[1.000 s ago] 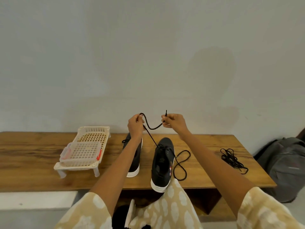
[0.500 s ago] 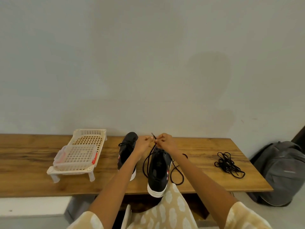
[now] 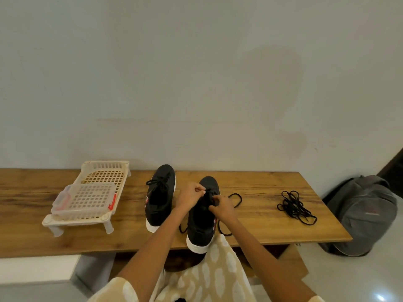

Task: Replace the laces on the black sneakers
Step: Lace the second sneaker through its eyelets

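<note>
Since a second ago: both my hands have come down from chest height, where they held the lace stretched in the air, onto the near sneaker.
Left hand: fingers pinched shut on the black lace at the shoe's upper eyelets.
Right hand: curled closed on the same lace, just beside the left, over the tongue.
Near sneaker: black knit-looking upper, white sole, heel overhanging the table's front edge; lace loops trail off both its sides onto the wood.
Far sneaker: same make, already laced with a bow, standing just left of the near one, apart from it.
Writing: a small red and white mark on each shoe's side, too small to read.
Spare laces: loose black tangle to the right, well apart from the shoes.
Table: long wooden plank with visible grain, bare room between shoes and tangle.
Basket: cream plastic lattice rack on short legs at left, a clear lidded box resting in it.
Backpack: grey, on the floor past the table's right end.
</note>
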### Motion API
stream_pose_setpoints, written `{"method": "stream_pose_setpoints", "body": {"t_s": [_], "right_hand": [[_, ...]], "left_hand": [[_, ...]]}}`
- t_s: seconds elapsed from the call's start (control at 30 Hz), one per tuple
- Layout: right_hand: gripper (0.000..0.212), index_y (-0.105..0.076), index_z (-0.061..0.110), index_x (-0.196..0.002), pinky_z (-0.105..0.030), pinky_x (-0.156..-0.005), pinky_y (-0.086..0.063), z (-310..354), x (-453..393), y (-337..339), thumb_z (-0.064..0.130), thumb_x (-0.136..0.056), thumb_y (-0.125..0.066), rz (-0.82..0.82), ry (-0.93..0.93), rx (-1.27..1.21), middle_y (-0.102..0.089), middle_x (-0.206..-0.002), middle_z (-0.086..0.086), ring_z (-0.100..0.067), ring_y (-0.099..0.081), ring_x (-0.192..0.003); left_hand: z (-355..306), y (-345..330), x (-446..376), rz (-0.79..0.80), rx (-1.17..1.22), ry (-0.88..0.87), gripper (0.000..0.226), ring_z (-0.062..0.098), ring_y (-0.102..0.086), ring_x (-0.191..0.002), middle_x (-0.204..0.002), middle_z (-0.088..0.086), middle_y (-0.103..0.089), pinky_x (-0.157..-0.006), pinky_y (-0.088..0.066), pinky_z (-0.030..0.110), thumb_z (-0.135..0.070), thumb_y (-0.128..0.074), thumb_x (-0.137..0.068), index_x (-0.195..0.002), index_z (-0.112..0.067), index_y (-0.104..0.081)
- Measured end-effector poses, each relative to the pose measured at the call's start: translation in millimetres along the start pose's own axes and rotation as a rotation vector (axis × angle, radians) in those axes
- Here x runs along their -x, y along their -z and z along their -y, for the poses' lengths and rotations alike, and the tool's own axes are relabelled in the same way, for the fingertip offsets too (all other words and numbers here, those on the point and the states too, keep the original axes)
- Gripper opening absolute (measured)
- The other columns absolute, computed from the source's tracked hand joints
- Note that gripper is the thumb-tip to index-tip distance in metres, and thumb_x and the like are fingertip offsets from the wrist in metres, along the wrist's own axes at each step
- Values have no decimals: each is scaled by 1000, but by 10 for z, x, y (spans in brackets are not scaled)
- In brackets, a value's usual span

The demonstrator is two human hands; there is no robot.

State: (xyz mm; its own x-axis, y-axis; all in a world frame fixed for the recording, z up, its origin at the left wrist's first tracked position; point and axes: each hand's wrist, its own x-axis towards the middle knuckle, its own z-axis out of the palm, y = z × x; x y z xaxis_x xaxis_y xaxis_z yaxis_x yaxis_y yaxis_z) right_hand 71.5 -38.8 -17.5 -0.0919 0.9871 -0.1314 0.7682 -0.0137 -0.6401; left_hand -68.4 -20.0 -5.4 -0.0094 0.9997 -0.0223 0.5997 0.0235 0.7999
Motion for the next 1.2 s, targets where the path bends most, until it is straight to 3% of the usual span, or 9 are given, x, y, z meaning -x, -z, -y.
{"method": "stream_pose_setpoints", "body": {"t_s": [0.13, 0.23, 0.43, 0.6, 0.73, 0.9, 0.97, 1.07, 1.2], "right_hand": [[38, -58, 8, -126, -21, -82, -46, -142, 52, 28, 10, -88, -60, -48, -57, -254, -63, -118, -5, -18, -60, -109], [36, -62, 11, -121, -30, -85, -53, -239, 19, 26, 8, -85, -61, -41, -91, -393, -68, -109, -3, -17, -64, -102], [31, -64, 11, -114, -35, -80, -57, -347, -52, -14, 4, -84, -60, -4, -159, -559, -70, -100, -5, -18, -67, -91], [29, -66, 13, -110, -42, -83, -57, -361, -71, -29, 4, -83, -59, 3, -155, -577, -71, -97, -4, -18, -68, -90], [28, -66, 18, -107, -43, -86, -55, -336, -64, -22, 4, -84, -59, 7, -156, -579, -70, -99, -3, -17, -67, -94], [25, -66, 27, -99, -42, -87, -55, -307, -32, -14, 6, -86, -60, 9, -107, -550, -71, -98, -1, -15, -67, -94], [17, -68, 21, -105, -41, -87, -55, -310, -18, -8, 20, -89, -62, 13, -48, -528, -72, -98, 0, -14, -68, -93], [34, -71, 8, -98, -43, -81, -54, -298, -31, 30, 36, -95, -53, 0, -68, -524, -70, -91, -15, -28, -67, -87], [18, -71, 10, -96, -32, -74, -58, -255, -126, 96, 15, -96, -54, 1, -95, -496, -71, -86, -9, -24, -68, -83]], "left_hand": [[-63, -140, 11, 30, -165, -46, 15, 17, -65, -91, -98, 2, -72, -81, -53, 32, -18, -60, -90, -91, -14, -75], [-66, -234, 15, 74, -289, -64, 22, 23, -65, -75, -80, 10, -71, -68, -54, 35, -16, -57, -89, -68, -17, -65], [-50, -298, 30, 72, -344, -80, 23, 22, -63, -68, -74, 8, -70, -65, -53, 39, -17, -56, -87, -73, -11, -72], [-32, -309, 2, 51, -323, -79, 24, 25, -64, -68, -72, 9, -69, -65, -53, 41, -18, -57, -84, -61, -23, -56], [-11, -303, -10, 50, -279, -102, 19, 17, -65, -72, -79, 3, -72, -71, -54, 36, -19, -59, -86, -76, -11, -74], [8, -325, -22, 43, -299, -120, 19, 17, -65, -73, -79, 3, -72, -73, -54, 38, -19, -58, -86, -81, -12, -74], [25, -338, -25, 17, -284, -123, 18, 16, -65, -75, -81, 3, -72, -76, -54, 37, -19, -58, -88, -83, -13, -75], [51, -356, -10, -37, -217, -119, 15, 12, -65, -86, -92, -2, -72, -80, -53, 30, -18, -61, -89, -98, -16, -73], [82, -382, -27, -59, -120, -68, 11, 12, -63, -77, -79, -3, -68, -75, -54, 34, -16, -65, -87, -96, -19, -60]]}}
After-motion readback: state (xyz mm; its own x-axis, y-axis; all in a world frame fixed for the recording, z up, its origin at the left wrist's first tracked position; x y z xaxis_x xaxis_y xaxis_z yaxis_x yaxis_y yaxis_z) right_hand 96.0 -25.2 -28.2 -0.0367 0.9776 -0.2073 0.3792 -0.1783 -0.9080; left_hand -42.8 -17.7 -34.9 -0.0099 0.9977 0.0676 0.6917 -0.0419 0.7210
